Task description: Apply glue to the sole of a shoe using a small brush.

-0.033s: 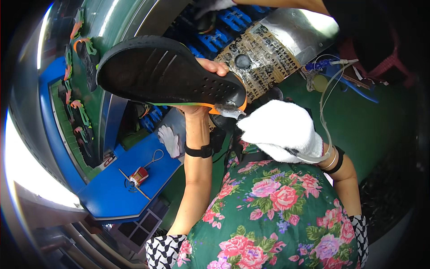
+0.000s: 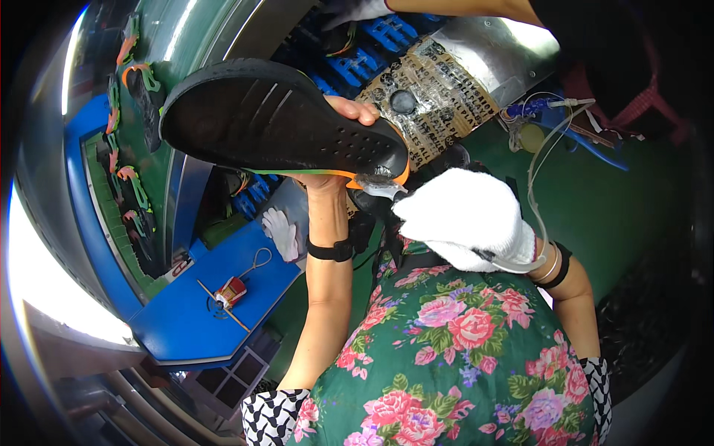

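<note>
My bare left hand [image 2: 349,111] grips a black shoe [image 2: 275,123] from beneath and holds it sole-up, toe to the left. An orange band edges its heel. My right hand [image 2: 465,215], in a white glove, is curled against the heel end with a small pale tool tip [image 2: 378,187] showing at its fingers; the rest of the tool is hidden. A clear thin tube [image 2: 537,171] runs from that wrist up to the right. A black band sits on each wrist.
A blue bench [image 2: 186,327] at lower left carries a small red object [image 2: 232,291] and a loose white glove [image 2: 281,232]. Orange-and-green shoes [image 2: 132,78] hang along a green line at left. Another person's gloved hand [image 2: 349,11] reaches over blue trays [image 2: 375,37] above. A tape-wrapped panel [image 2: 435,97] lies behind the shoe.
</note>
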### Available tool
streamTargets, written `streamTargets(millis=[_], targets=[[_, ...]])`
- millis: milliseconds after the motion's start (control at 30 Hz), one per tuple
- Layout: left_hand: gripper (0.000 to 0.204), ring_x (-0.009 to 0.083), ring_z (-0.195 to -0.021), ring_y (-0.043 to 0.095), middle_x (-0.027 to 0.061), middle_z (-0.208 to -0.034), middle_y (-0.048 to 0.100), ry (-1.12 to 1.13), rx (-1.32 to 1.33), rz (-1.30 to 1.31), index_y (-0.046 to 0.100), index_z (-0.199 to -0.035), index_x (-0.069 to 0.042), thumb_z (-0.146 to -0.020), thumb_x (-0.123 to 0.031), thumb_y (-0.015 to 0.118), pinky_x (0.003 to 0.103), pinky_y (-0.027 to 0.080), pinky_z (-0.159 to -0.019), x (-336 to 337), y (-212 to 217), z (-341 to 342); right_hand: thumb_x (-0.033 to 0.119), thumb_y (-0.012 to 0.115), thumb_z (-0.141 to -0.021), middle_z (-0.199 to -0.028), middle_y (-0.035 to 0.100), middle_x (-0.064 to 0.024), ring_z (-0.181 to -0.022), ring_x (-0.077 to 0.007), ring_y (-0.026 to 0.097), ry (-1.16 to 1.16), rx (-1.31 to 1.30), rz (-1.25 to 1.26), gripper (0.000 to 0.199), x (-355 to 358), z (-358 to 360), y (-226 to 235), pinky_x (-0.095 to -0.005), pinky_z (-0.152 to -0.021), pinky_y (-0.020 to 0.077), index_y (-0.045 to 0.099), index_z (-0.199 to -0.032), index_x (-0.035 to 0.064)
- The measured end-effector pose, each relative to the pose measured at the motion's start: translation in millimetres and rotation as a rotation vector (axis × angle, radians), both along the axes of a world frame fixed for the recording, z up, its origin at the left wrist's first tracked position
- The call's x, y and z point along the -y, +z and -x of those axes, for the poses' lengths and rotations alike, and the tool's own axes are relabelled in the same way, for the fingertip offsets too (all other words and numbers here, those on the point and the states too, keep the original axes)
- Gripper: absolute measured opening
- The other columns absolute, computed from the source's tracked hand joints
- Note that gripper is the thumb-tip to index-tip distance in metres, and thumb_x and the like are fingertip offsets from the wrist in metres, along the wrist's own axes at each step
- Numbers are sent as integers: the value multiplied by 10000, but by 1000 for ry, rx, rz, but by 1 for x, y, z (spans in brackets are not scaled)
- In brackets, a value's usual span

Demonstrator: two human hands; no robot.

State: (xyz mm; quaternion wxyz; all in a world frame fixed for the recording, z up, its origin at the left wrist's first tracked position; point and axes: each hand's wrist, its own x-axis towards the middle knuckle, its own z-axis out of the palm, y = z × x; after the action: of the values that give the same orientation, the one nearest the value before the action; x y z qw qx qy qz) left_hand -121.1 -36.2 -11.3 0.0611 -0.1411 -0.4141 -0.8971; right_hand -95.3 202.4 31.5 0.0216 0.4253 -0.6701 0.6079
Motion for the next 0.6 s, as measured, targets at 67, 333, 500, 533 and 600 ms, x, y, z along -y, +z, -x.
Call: streamTargets(millis=[67,333,500,533,600], targets=[[792,302,-955,660,180,-985,657,1,17,0,603,-1070,77,-856,-683,673,473,489,-965,-1,1,1,27,784,-775,-1025,757,-88,-868,-266,722,15,92,127,293,3,-5,-2,-353,-747,594,763,-1061,84],[1085,331,-1015,648,204,-1018,654,3,-7,-119,607,-1114,112,-805,-915,440,465,504,-936,-9,-13,3,12,773,-792,-1102,763,-66,-929,-253,723,-18,-31,-3,313,-9,7,19,-351,-811,584,767,-1094,90],[1143,326,-1012,647,216,-1014,652,-18,-9,-139,601,-1138,117,-766,-951,434,437,507,-945,-9,-16,5,62,773,-803,-1051,762,-97,-903,-276,725,-31,-58,-4,265,-8,-2,2,-371,-772,593,769,-1066,91],[1143,326,-1012,647,216,-1014,652,-17,-7,-140,601,-1138,117,-766,-951,434,437,507,-945,-8,-19,3,62,773,-803,-1051,762,-97,-903,-276,725,-30,-56,-6,265,-5,-3,5,-371,-772,593,769,-1066,91],[1164,326,-1001,646,211,-1011,659,62,41,-1,609,-1131,112,-751,-970,411,451,508,-928,-8,-21,1,30,768,-790,-1072,763,-90,-906,-271,725,22,-33,-19,288,-1,-6,10,-369,-784,593,770,-1070,96]])
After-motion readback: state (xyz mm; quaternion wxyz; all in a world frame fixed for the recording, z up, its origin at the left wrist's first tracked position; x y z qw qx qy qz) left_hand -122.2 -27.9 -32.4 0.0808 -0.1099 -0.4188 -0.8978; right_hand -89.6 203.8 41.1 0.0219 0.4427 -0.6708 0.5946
